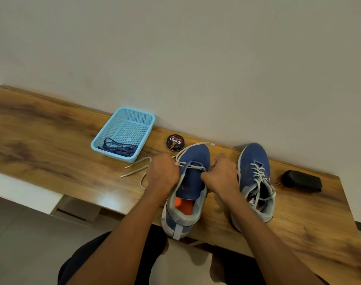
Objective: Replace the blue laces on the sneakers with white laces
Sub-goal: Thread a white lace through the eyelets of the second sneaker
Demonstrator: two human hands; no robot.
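Note:
Two blue sneakers stand on the wooden bench (52,153). The left sneaker (196,155) is partly threaded with a white lace (193,165); loose lace ends (134,168) trail onto the bench to its left. My left hand (163,171) pinches the white lace at the shoe's left eyelets. My right hand (221,175) grips the shoe's right side, fingers curled by the eyelets. The right sneaker (254,161) carries a white lace through its eyelets. The blue laces (119,148) lie coiled in a light blue basket (134,118).
A round black polish tin (175,142) sits behind the left sneaker by the wall. A black brush-like object (301,179) lies at the bench's right end. The left sneaker's heel overhangs the bench's front edge; my knees are below.

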